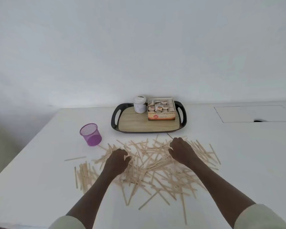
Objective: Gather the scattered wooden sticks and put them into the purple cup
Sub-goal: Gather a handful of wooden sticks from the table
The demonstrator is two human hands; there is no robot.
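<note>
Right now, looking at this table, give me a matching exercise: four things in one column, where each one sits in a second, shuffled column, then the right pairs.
Things:
1. purple mesh cup
2. white jar
3. box of tea bags
4. left hand

Places:
A. on the tray, right side
B. on the table, left of the tray
C. on the scattered wooden sticks
D. on the tray, left of the box

Pairs: 1-B, 2-D, 3-A, 4-C
</note>
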